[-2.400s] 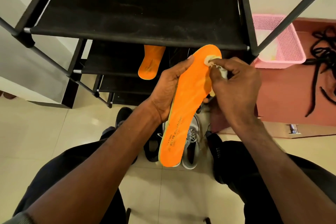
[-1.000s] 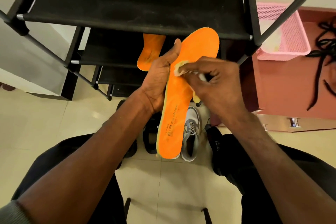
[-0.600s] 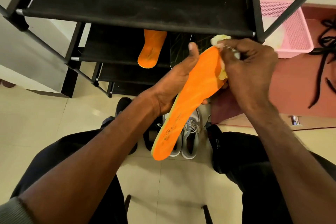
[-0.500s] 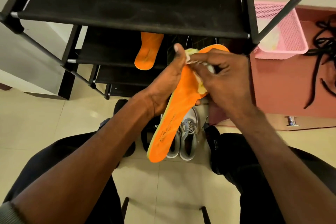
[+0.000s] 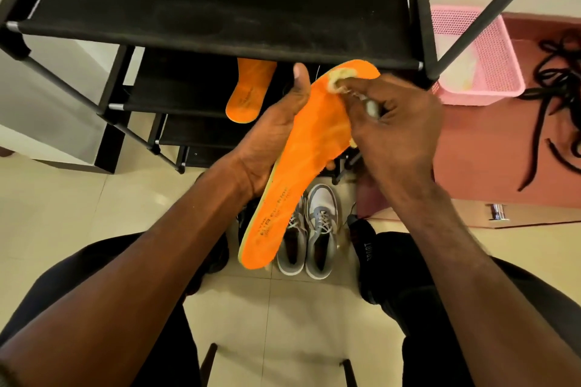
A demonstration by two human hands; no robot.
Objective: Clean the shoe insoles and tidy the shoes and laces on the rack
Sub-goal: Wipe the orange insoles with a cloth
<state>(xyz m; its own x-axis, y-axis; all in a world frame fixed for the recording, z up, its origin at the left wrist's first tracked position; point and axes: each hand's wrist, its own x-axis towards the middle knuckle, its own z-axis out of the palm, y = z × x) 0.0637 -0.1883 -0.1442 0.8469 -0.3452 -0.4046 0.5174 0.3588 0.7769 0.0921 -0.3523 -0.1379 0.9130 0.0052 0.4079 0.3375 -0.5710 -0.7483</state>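
Head view, 1 of 1.

- Left hand (image 5: pixel 270 138): fingers wrapped under the insole (image 5: pixel 301 163), thumb up along its near edge; holds it tilted, toe at 1 o'clock, heel at 7.
- Right hand (image 5: pixel 396 132): fingers curled, pinching a yellowish cloth (image 5: pixel 341 80) onto the toe end.
- Insole surface: pale streaks along the middle; whether wet or dirty, cannot tell.
- Second insole (image 5: pixel 250 89): on the rack (image 5: pixel 220 0), middle shelf, at 11 o'clock from the held one, apart from it.
- Grey shoes (image 5: pixel 309 242): 1 pair on the floor at 6 o'clock, laced, side by side.
- Black laces (image 5: pixel 556 97): loose heap at 3 o'clock, on the reddish surface.
- Pink basket (image 5: pixel 503 72): at 2 o'clock, beside the rack.

Progress, as judged: early. 1 insole under wiping; laces untidied, shoes off the rack, top shelf bare.
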